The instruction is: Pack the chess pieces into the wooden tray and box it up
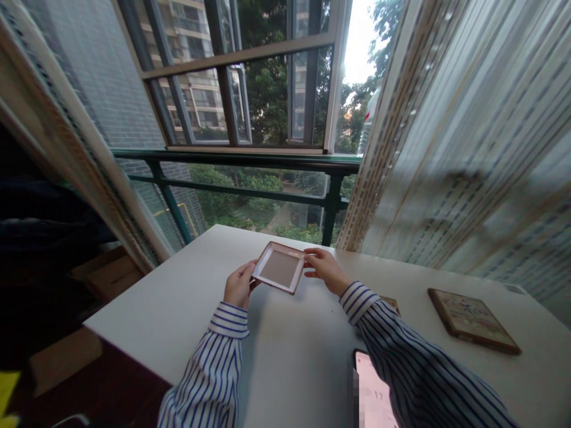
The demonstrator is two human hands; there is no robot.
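Note:
Over the white table, my left hand [239, 286] grips the left edge of a small square frame [280, 267]. The frame has a thin brown rim, a white inner border and a flat grey-brown middle, and it is tilted toward me. My right hand [327, 268] is at the frame's right corner with its fingers apart; the fingertips are at the edge, and whether they touch it I cannot tell. Striped blue and white sleeves cover both forearms.
On the white table [178, 297], a brown-edged patterned book-like block [475, 318] lies at the right. A phone [372, 389] with a lit pink screen lies partly under my right sleeve. Another small brown item [391, 304] shows behind that sleeve. A green railing [241, 190] and window stand beyond.

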